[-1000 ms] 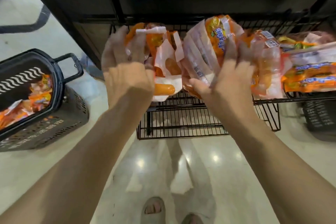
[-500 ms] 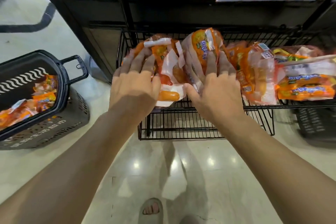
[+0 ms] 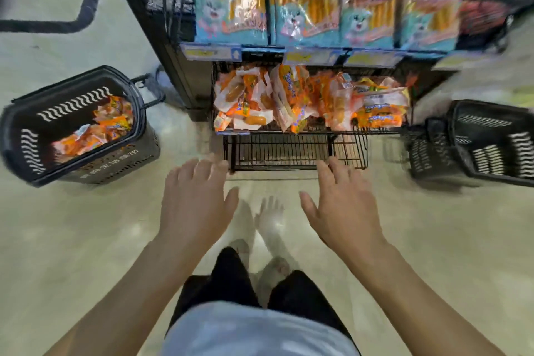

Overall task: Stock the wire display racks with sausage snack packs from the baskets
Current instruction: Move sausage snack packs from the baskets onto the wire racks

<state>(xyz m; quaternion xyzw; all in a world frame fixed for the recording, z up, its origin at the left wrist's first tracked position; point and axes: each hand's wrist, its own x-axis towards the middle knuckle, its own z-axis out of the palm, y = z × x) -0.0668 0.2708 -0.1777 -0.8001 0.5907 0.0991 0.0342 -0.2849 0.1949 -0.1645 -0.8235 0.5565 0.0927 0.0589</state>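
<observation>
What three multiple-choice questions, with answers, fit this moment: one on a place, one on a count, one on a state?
1. Where is the basket holding orange packs? A) left of the wire rack B) right of it C) on the top shelf
2. How many baskets stand on the floor? A) one B) two C) four
3. How are the left hand and right hand? A) gripping packs B) open, empty C) gripping handles
Answers: 1 A, it stands left of the rack; 2 B, a second basket stands right; 3 B, both spread, holding nothing.
</observation>
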